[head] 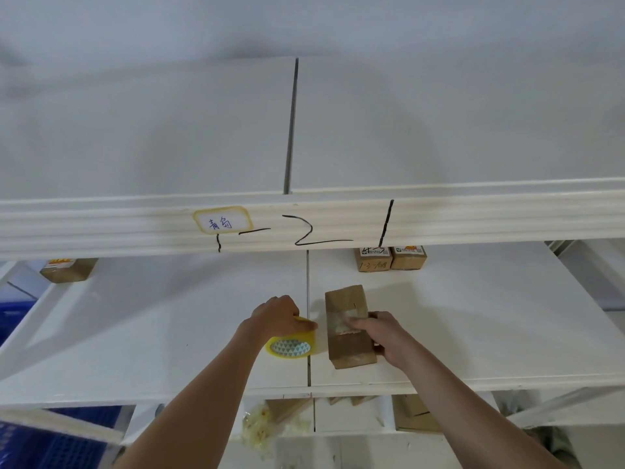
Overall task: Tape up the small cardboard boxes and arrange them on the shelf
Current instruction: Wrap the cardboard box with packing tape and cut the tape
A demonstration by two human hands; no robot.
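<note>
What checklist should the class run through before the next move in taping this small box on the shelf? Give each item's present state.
1. Box held steady: the right hand grips the cardboard box - ok.
2. Tape roll in hand: the left hand grips the yellow tape roll - ok.
3. Tape laid across the box top - ok.
4. Tape cut from the roll - cannot tell.
5. Bare room on the shelf near the two stored boxes - ok.

Single head-worn view, facing forward and slightly down, close to the white shelf (pixel 135 333), both forearms entering from below
</note>
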